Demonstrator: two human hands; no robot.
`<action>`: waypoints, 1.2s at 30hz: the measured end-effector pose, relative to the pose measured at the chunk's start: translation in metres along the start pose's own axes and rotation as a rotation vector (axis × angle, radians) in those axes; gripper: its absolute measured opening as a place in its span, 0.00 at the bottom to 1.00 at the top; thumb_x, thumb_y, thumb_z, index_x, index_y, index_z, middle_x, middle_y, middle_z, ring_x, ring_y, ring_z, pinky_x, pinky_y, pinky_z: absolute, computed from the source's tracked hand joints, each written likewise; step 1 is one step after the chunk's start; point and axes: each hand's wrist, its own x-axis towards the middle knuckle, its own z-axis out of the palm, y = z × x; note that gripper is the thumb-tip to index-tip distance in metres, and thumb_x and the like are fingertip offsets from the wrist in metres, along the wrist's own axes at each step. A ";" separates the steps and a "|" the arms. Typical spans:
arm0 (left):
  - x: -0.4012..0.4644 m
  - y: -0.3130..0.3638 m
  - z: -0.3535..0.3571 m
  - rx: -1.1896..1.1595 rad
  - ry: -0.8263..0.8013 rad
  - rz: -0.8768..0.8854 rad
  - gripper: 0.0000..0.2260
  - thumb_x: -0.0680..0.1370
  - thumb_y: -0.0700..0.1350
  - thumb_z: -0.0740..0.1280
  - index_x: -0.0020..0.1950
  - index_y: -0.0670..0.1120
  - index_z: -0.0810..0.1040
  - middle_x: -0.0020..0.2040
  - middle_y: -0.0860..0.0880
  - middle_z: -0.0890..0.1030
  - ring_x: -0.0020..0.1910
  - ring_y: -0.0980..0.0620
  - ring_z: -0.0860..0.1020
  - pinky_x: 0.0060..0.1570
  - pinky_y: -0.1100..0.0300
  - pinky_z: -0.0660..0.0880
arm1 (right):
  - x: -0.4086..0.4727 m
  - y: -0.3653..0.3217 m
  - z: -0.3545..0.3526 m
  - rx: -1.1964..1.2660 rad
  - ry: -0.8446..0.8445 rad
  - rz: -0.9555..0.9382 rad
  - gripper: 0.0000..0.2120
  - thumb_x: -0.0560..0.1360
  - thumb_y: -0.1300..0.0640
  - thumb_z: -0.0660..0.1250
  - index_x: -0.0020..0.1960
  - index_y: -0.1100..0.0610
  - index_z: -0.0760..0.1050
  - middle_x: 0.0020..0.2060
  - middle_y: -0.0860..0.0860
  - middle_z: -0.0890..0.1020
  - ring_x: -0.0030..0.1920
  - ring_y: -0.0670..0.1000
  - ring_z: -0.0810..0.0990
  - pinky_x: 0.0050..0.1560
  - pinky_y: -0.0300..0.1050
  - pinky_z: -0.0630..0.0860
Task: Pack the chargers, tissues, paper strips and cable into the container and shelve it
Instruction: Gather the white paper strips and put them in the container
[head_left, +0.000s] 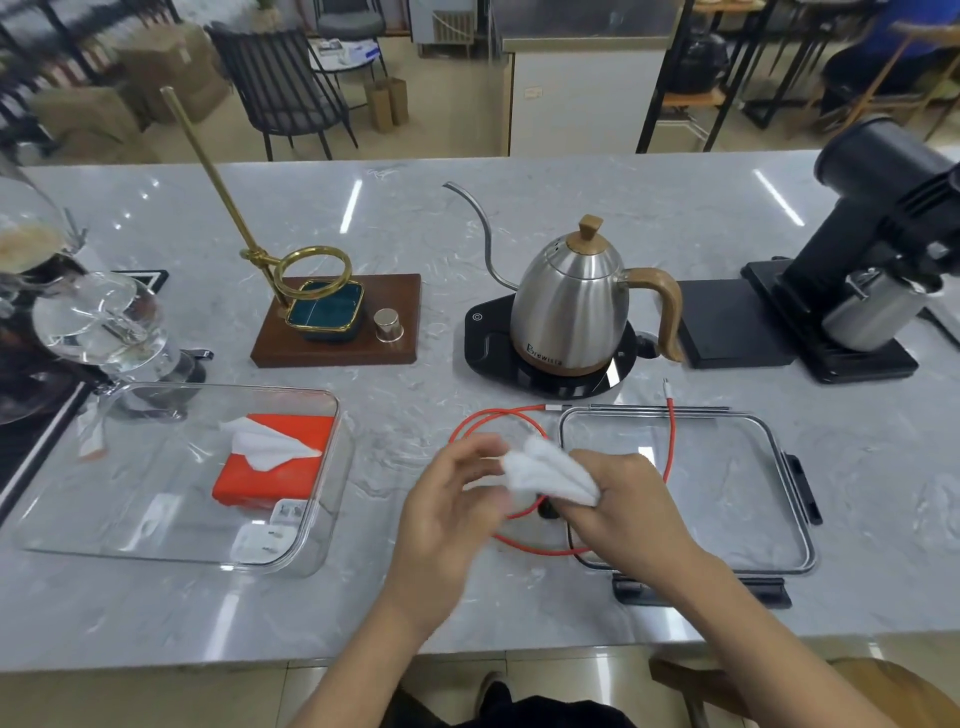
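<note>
The right hand (618, 499) pinches a wad of white tissue (550, 473) between thumb and fingers, low over the counter (415, 218), and the left hand (457, 499) sits just beside it with fingers loosely curled, holding nothing that I can make out. The step looks to be getting that tissue across to the clear container (291, 556) on the left. To do it well I'd carry it in one hand, keep the grip light so it doesn't tear or shed, and set it down in the bare part of the tub, well inside the wall, so the lid (779, 457) can close later without trapping a corner. Lift it clear of the red cable (488, 421) first; the loop lies right under both hands and could snag a finger.

The tissue is soft, crumpled and folded into a loose wedge, slightly blurred. Inside the container there is already a red tissue pack (291, 483) with a sheet sticking out, and two white chargers (270, 530) at its near corner. The cable lies coiled on the counter, partly over the lid's edge
</note>
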 end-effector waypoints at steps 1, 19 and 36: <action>0.002 -0.001 0.000 -0.219 0.091 -0.123 0.18 0.74 0.49 0.68 0.61 0.43 0.78 0.61 0.42 0.81 0.59 0.45 0.79 0.58 0.52 0.75 | -0.001 -0.005 -0.001 0.173 0.049 0.058 0.21 0.74 0.57 0.70 0.26 0.50 0.66 0.20 0.43 0.73 0.22 0.43 0.70 0.24 0.38 0.65; 0.003 -0.017 0.058 -1.067 0.189 -0.774 0.24 0.80 0.55 0.57 0.42 0.38 0.83 0.43 0.38 0.84 0.41 0.40 0.85 0.49 0.49 0.75 | -0.003 -0.049 -0.006 1.247 0.079 0.192 0.09 0.71 0.54 0.69 0.36 0.56 0.73 0.29 0.57 0.76 0.38 0.60 0.77 0.42 0.57 0.75; 0.007 -0.022 0.051 -0.999 0.200 -0.733 0.25 0.79 0.58 0.58 0.62 0.41 0.81 0.63 0.38 0.80 0.66 0.36 0.75 0.70 0.40 0.66 | -0.005 -0.058 -0.017 1.397 0.167 0.154 0.22 0.70 0.47 0.73 0.27 0.53 0.65 0.20 0.48 0.65 0.20 0.49 0.65 0.27 0.42 0.66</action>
